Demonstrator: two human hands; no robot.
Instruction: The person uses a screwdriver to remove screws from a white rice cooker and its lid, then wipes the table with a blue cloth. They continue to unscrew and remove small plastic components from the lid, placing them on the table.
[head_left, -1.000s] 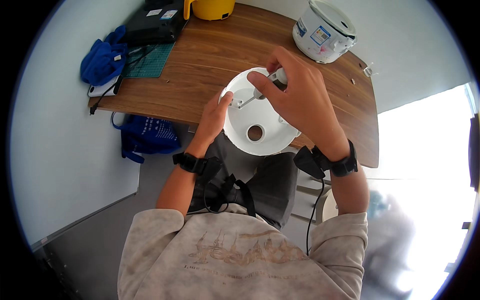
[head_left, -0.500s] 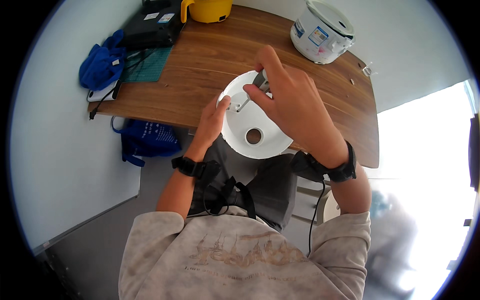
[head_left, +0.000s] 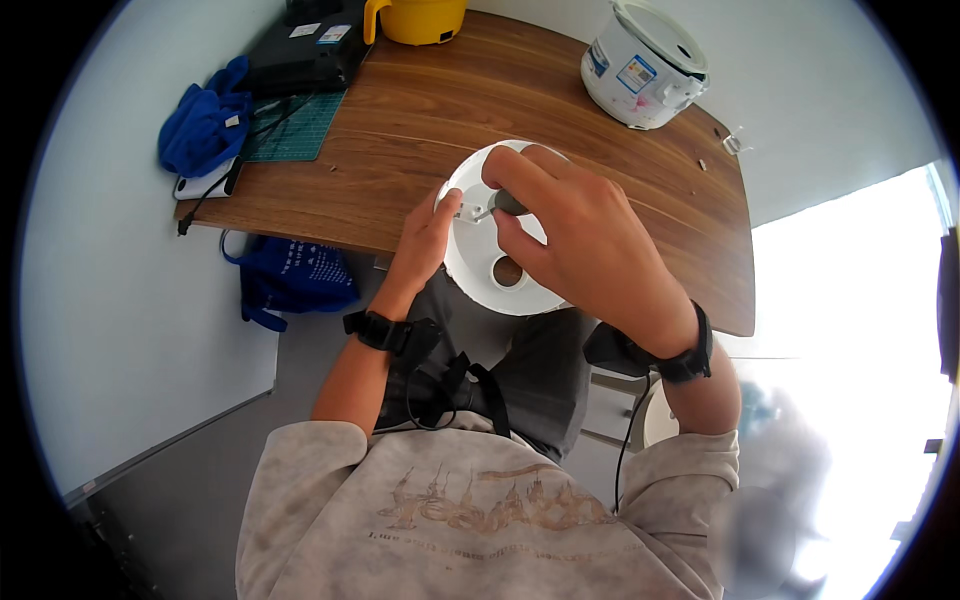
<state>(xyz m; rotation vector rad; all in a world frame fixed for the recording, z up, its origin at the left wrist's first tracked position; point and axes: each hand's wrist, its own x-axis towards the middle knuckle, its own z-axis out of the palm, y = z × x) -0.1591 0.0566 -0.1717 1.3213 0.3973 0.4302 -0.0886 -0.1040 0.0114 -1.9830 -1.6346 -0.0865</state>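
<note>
A round white plastic cover with a circular hole is held at the near edge of the table, its hollow side facing me. My left hand grips its left rim, thumb on the inside face. In my right hand is a screwdriver with a grey handle, its fingers closed round it. The screwdriver's short visible shaft reaches toward a small fitting inside the cover, beside my left thumb. My right hand hides part of the cover and most of the handle.
A white rice cooker body stands at the back right, near small loose bits. At the back left are a yellow pot, a black case, a green cutting mat and a blue cloth. A blue bag hangs below.
My right hand has turned and come lower, so the screwdriver handle now lies flatter and points more toward me. My left hand and the cover have barely moved.
</note>
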